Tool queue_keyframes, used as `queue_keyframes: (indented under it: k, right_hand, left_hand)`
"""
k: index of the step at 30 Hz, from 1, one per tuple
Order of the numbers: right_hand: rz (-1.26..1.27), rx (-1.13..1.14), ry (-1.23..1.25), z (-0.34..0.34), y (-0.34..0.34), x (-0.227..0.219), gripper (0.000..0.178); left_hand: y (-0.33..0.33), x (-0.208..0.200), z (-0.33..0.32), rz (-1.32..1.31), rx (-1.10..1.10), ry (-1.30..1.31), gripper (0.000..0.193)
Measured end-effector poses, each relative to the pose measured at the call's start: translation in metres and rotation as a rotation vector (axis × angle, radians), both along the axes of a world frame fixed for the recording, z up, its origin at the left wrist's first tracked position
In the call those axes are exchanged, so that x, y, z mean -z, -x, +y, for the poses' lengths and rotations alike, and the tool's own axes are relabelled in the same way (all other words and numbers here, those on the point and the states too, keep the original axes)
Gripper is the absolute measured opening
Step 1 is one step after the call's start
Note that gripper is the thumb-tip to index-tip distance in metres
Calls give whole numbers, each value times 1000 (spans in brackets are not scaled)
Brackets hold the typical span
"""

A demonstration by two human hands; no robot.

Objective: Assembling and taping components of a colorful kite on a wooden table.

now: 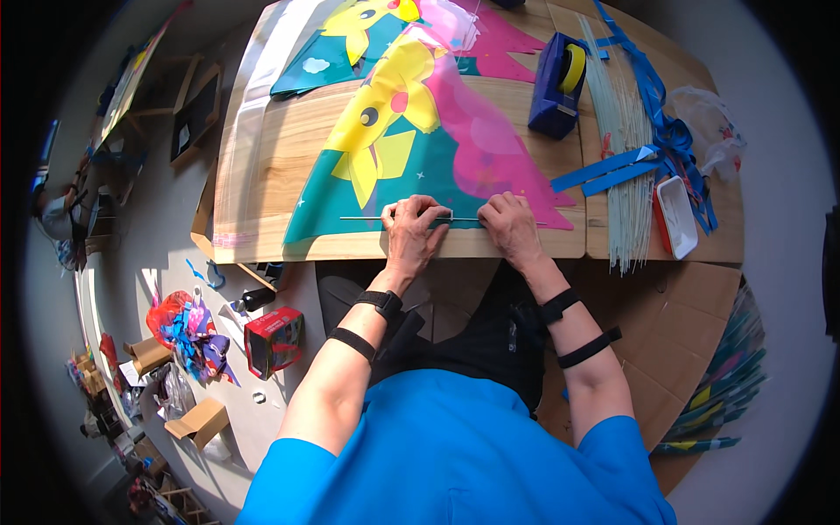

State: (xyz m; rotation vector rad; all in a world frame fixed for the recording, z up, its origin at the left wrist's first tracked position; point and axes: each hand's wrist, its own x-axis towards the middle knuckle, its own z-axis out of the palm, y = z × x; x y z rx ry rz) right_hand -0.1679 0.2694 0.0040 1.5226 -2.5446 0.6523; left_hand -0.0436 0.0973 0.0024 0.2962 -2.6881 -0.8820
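A kite sail in teal, yellow and pink, printed with a cartoon figure, lies flat on the wooden table. Across its near edge runs a thin pale rod, whose ends show on either side of my hands. My left hand is closed on the rod left of the middle, thumb and fingers pinched near a small pale piece there. To the right, my right hand has its fingers bent down and closed on the rod. My palms hide what is under them.
Beyond lie more kite sails. At the right are a blue tape dispenser, a bundle of thin rods, blue straps and a red-and-white tray. Rolled kites stand by cardboard; a red box sits on the floor.
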Motion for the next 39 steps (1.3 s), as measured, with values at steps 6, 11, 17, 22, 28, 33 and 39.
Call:
queue_keyframes:
  k: [6,11,17,22,28,33,39]
  right_hand:
    - [17,-11,-17,0,1,-1,2]
    - [22,-10,-16,-1,0,-2,2]
    - [19,-4,-18,-1,1,0,2]
    - [46,7,-3,-1,0,1,3]
    - [43,17,-7,0,1,1,3]
    - [31,33,-19,1,3,2,2]
    - [-1,47,-31,10,6,4,3]
  left_hand:
    - [0,0,1,-7,-12,0,30]
    - [-1,0,1,-6,-14,5,30]
    - [0,-1,3,-2,-29,33,28]
    - [4,4,12,-1,-106,104,24]
    - [8,2,15,9,-116,98,23]
    - [8,3,15,6,-118,106,22]
    - [8,2,15,11,-115,101,21]
